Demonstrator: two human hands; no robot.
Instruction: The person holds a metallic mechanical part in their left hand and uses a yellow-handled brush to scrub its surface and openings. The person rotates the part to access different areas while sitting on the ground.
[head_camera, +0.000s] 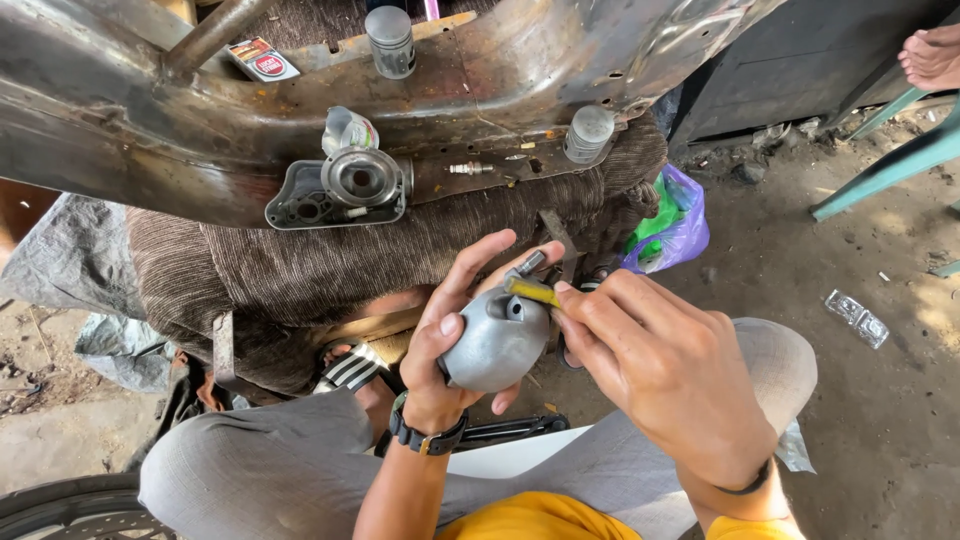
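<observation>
- A large rusty, curved sheet-metal frame spans the top of the view, resting on a brown ribbed cloth.
- A purple and green plastic bag lies on the dirt floor, right of the cloth.
- On the frame sits one grey metal cover plate with a round opening; a crumpled silver pouch touches it behind.
- Two grey metal cylinders stand on the frame: one at the top centre, one to the right.
- A small rectangular red and white packet lies at the upper left.
- The left hand wraps a grey rounded metal casing above the lap, grip closed round it.
- The right hand pinches a small yellow tool against the casing's top.
</observation>
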